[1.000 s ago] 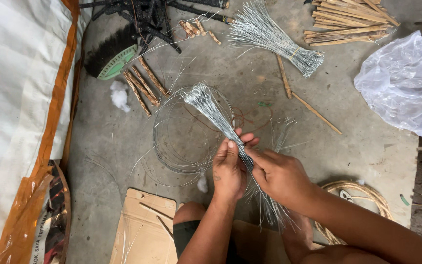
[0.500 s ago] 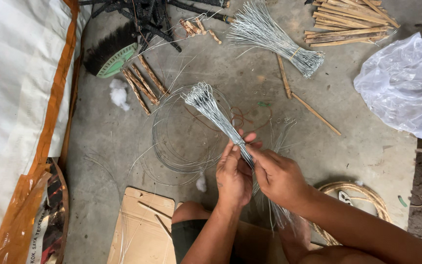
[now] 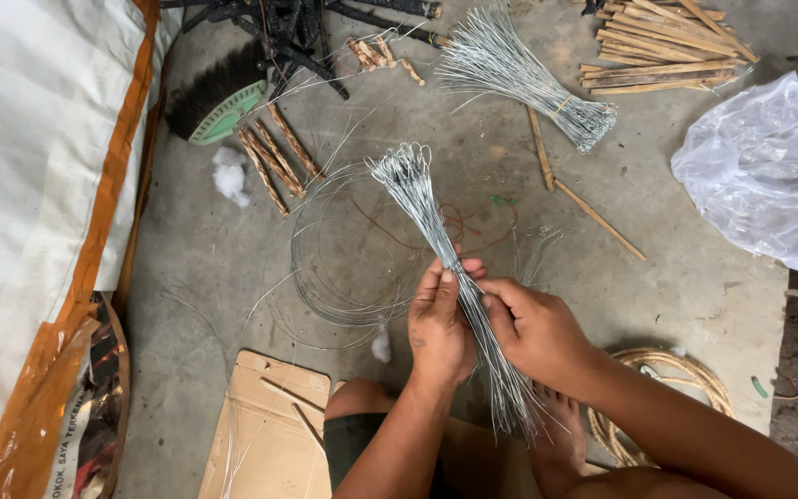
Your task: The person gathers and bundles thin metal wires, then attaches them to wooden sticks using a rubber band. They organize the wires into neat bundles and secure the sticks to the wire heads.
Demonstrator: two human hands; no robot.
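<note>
Here, one bundle of thin wires runs slantwise between both hands, its looped ends fanned beyond the fingertips; the left hand wraps it with fingers together, pinched on the strands, and the right hand clamps the same bundle just beside; under the looped ends lies one coil of loose wire on the concrete floor; farther past the fingers, a second tied wire bundle; left of the fingers, four short twisted sticks and one brush; right of them, one clear plastic bag; by the wrists, one cardboard sheet.
</note>
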